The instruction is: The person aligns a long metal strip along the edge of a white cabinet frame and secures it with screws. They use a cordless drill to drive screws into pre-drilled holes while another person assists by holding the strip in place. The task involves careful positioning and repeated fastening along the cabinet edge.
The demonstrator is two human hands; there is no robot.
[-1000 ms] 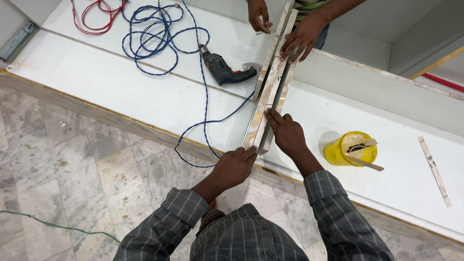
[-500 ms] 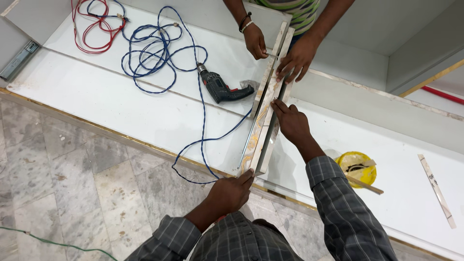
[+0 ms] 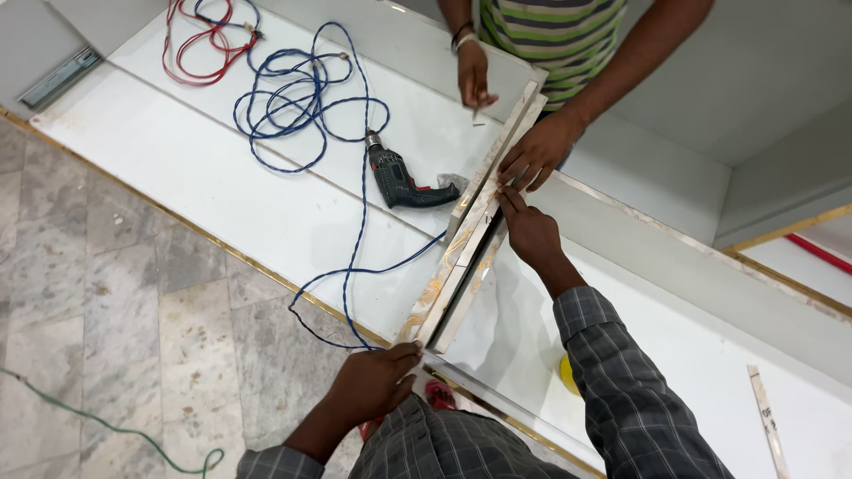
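Note:
A long narrow marble-patterned strip [image 3: 470,239] lies across a white panel [image 3: 266,186], running from near me to the far side. My left hand [image 3: 377,381] grips its near end at the panel's edge. My right hand [image 3: 528,232] reaches far up the strip, fingertips pressing on it close to another person's hand [image 3: 535,153]. That person, in a striped shirt, stands opposite and holds a small object in the other hand [image 3: 475,78].
A dark electric drill [image 3: 404,182] lies on the panel left of the strip, its blue cord [image 3: 306,115] coiled beside red wire [image 3: 209,40]. A yellow object [image 3: 565,372] peeks from under my right sleeve. A thin strip [image 3: 768,426] lies at right. A green cable [image 3: 106,426] crosses the marble floor.
My right hand has slid along the strip away from me, up to the other person's hand. My left hand has shifted to the strip's near end. The view has moved closer.

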